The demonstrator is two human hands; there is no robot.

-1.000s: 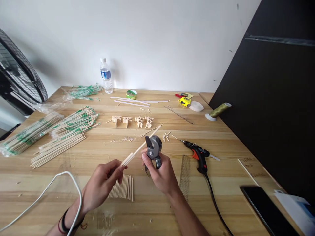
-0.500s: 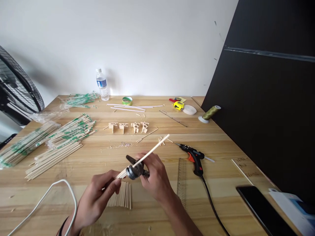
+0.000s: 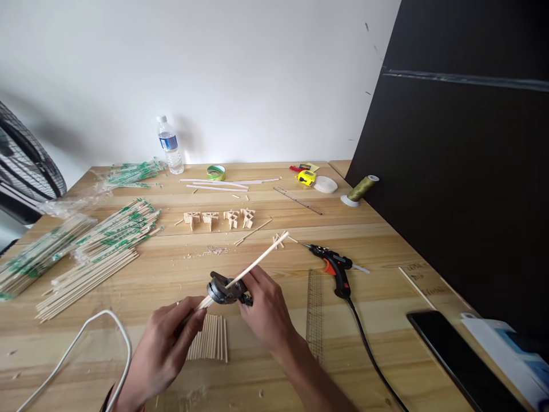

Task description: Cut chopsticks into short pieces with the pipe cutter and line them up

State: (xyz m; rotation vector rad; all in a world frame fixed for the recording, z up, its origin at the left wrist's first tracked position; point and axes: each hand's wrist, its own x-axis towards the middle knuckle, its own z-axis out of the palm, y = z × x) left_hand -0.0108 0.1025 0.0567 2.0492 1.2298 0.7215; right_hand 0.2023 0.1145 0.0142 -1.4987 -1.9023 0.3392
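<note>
My left hand (image 3: 165, 346) is closed, thumb and fingers pinching a few thin wooden chopsticks (image 3: 259, 258), one of which slants up and away to the right. Dark metal cutting pliers (image 3: 223, 288) are gripped in my right hand (image 3: 268, 306), their jaws around the sticks just beyond my left fingertips. Whether the jaws bite into the wood cannot be made out. Below the hands, a row of short cut sticks (image 3: 209, 339) lies side by side on the wooden table (image 3: 240, 383), partly covered by my left hand.
A glue gun (image 3: 334, 264), a ruler (image 3: 314, 315) and a phone (image 3: 454, 357) lie to the right. Bagged chopsticks (image 3: 120, 232) and a white cable (image 3: 77, 343) are at left. Small stick assemblies (image 3: 210, 219) stand mid-table, with a bottle (image 3: 170, 146) behind.
The pliers have shifted slightly left and up along the sticks, toward my left fingers, and their jaws have turned. The whole view has moved a little, too.
</note>
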